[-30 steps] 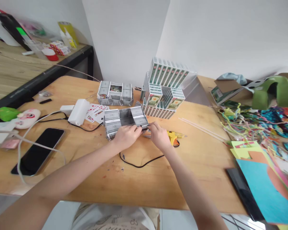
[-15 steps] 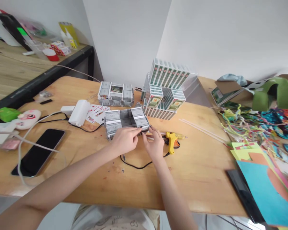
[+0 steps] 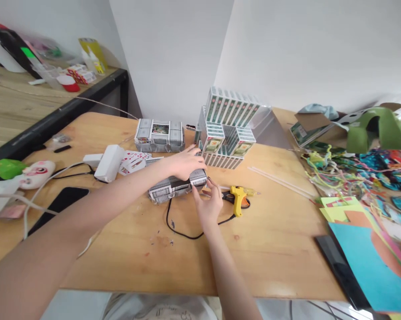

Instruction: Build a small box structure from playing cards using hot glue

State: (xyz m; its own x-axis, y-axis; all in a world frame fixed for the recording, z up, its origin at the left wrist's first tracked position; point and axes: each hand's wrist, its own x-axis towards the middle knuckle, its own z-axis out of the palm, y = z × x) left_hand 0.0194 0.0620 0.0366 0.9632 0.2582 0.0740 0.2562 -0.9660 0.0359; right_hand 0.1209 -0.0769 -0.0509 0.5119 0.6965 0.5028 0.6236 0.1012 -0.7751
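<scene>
A long box covered in grey-patterned playing cards (image 3: 160,190) lies before me, its middle dark and recessed. Over its far right end reaches my left hand (image 3: 187,162), fingers bent on the far edge and my forearm hiding much of the box top. My right hand (image 3: 208,202) pinches the near right corner between thumb and fingers. Just to the right rests a yellow glue gun (image 3: 238,201) with a black cord. Behind the box stands a second card-covered box (image 3: 159,136), and loose playing cards (image 3: 133,162) are spread at the left.
Green-and-white card packs (image 3: 232,106) are stacked behind my hands. On the left are a white adapter (image 3: 109,163), cables and a phone (image 3: 62,202) partly under my forearm. Thin glue sticks (image 3: 280,181), coloured paper (image 3: 367,258) and tangled craft materials (image 3: 360,169) lie to the right.
My left hand has moved from the box's near edge to its far right end. The box now looks tilted or turned, showing more of its near side. My right hand stays at the near corner.
</scene>
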